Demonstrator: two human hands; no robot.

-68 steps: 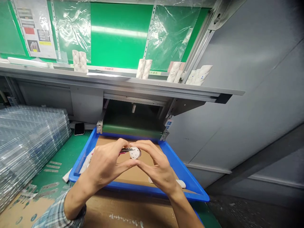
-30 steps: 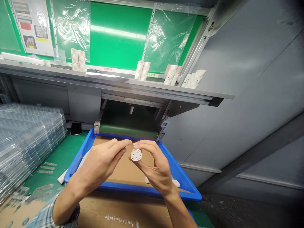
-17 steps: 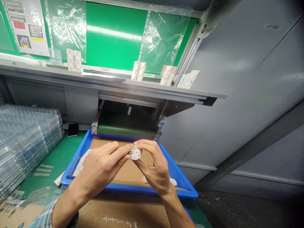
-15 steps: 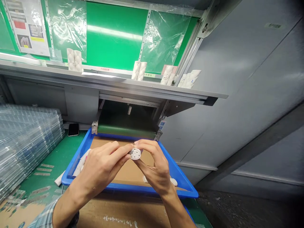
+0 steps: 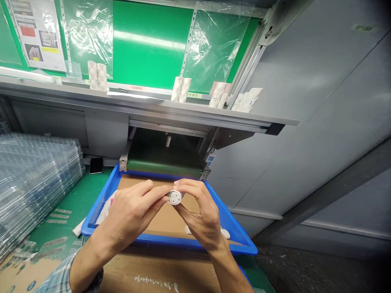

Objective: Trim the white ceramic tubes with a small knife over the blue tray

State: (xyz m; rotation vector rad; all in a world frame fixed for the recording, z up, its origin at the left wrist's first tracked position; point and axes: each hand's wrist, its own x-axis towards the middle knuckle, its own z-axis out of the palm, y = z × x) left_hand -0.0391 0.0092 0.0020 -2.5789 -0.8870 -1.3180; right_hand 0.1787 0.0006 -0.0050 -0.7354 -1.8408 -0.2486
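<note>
Between both hands is a white plastic tube, its round end with small holes facing me. My left hand pinches it from the left with thumb and forefinger. On the other side, the fingers and thumb of my right hand close around it. Most of the tube's length is hidden behind its end and my fingers. Beneath my hands lies a blue tray lined with cardboard. White pieces rest along the tray's left side, partly covered by my left hand, and another white piece shows beside my right wrist.
A green conveyor belt ends at the tray's far edge, with a small white tube on it. Stacked clear plastic trays stand left, near a phone. Quilted white tubes stand on the shelf above.
The view has shifted very slightly. Both hands keep the same hold on the white tube, which stays in nearly the same place.
</note>
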